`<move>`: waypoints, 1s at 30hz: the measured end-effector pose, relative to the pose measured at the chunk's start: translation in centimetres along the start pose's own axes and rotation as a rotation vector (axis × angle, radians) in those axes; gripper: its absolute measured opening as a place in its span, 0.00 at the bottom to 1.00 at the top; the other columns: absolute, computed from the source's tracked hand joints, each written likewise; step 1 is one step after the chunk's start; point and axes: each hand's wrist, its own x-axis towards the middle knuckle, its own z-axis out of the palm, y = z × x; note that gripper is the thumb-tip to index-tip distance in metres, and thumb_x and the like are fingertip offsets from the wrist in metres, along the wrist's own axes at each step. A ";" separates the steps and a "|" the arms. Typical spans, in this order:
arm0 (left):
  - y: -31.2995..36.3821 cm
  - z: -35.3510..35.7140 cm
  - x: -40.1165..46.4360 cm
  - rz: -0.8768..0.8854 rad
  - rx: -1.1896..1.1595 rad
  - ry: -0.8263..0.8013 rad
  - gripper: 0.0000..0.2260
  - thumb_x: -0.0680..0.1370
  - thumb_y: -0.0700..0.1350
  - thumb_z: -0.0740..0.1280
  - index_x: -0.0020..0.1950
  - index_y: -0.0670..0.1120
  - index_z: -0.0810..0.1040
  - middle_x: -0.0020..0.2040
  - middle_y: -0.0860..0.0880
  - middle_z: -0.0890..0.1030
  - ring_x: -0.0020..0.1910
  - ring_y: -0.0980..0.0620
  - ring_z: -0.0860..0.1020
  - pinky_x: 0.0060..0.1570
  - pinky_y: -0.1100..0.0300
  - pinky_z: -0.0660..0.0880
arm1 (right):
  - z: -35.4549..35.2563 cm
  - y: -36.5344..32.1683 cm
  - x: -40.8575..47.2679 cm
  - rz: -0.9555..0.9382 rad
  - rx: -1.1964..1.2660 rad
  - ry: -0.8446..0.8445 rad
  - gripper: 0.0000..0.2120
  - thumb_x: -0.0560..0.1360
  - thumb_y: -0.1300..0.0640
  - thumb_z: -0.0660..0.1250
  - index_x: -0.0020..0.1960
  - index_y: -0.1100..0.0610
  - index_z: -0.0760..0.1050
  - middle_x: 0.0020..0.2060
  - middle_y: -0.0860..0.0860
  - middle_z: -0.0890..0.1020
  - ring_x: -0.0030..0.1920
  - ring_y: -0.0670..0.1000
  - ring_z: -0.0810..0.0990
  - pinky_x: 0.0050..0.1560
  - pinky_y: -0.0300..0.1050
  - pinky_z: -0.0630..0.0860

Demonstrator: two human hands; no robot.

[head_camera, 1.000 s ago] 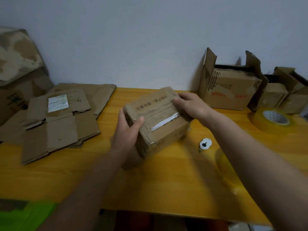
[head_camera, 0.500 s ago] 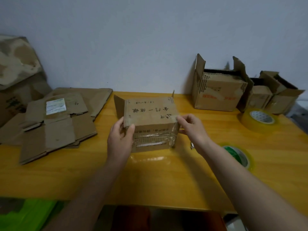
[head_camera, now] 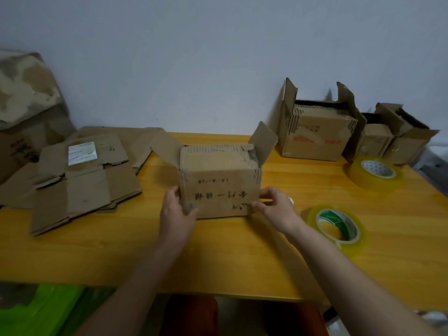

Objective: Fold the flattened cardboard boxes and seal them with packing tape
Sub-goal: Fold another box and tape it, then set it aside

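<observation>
L hand (head_camera: 175, 214) grip curled, R hand (head_camera: 275, 209) pinching

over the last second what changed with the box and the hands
The box was turned over: a second ago it was tilted in the air with its taped face up; now it stands on the table, taped face out of view, flaps open on top. The left hand and right hand slid down to grip its lower corners. The flattened stack, both tape rolls and the back boxes did not move.
</observation>
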 end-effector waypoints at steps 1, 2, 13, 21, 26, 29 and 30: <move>0.2 0.0 -0.1 0.003 0.007 0.031 0.33 0.74 0.40 0.73 0.74 0.43 0.60 0.72 0.44 0.68 0.70 0.46 0.69 0.67 0.48 0.70 | -0.2 -0.3 -0.2 -0.008 0.024 0.016 0.22 0.76 0.54 0.68 0.67 0.57 0.68 0.61 0.50 0.75 0.57 0.50 0.76 0.58 0.48 0.75; 0.5 -0.2 -0.1 0.004 -0.008 0.071 0.35 0.74 0.43 0.73 0.76 0.43 0.58 0.73 0.44 0.67 0.71 0.45 0.67 0.67 0.48 0.70 | -0.5 -0.7 -0.4 -0.028 0.086 0.057 0.28 0.76 0.51 0.68 0.71 0.56 0.64 0.62 0.50 0.73 0.58 0.49 0.74 0.58 0.46 0.74; 4.7 -0.9 -1.3 0.190 -0.169 0.036 0.35 0.79 0.42 0.66 0.79 0.53 0.49 0.74 0.53 0.64 0.70 0.55 0.65 0.66 0.53 0.70 | 0.0 -3.3 0.3 -0.350 -0.010 0.100 0.31 0.79 0.50 0.63 0.77 0.42 0.51 0.73 0.44 0.65 0.72 0.47 0.64 0.70 0.56 0.67; 5.5 1.3 4.3 0.224 -0.022 -0.114 0.42 0.77 0.42 0.69 0.79 0.53 0.42 0.77 0.49 0.57 0.75 0.50 0.58 0.72 0.45 0.63 | -1.2 -4.5 3.4 -0.224 -0.383 0.011 0.47 0.76 0.56 0.69 0.78 0.48 0.36 0.75 0.54 0.58 0.72 0.57 0.64 0.70 0.55 0.65; 7.1 4.1 10.1 0.257 0.269 -0.084 0.40 0.78 0.44 0.68 0.79 0.49 0.42 0.69 0.45 0.56 0.69 0.48 0.56 0.64 0.62 0.60 | -2.7 -4.9 9.7 -0.211 -0.639 0.107 0.41 0.78 0.60 0.63 0.78 0.51 0.38 0.64 0.59 0.71 0.58 0.60 0.75 0.56 0.56 0.74; 8.1 6.3 13.8 0.237 0.223 -0.137 0.40 0.78 0.42 0.67 0.79 0.48 0.40 0.70 0.45 0.57 0.70 0.48 0.59 0.64 0.63 0.59 | -3.8 -4.7 13.8 -0.188 -0.768 0.191 0.38 0.79 0.61 0.62 0.78 0.54 0.39 0.54 0.58 0.76 0.48 0.58 0.77 0.47 0.53 0.76; 8.4 7.1 15.1 0.236 0.204 -0.153 0.40 0.79 0.41 0.66 0.79 0.49 0.40 0.73 0.45 0.56 0.72 0.48 0.59 0.68 0.60 0.59 | -4.2 -4.7 15.2 -0.171 -0.813 0.216 0.37 0.79 0.61 0.62 0.78 0.56 0.40 0.50 0.57 0.77 0.45 0.57 0.77 0.43 0.52 0.76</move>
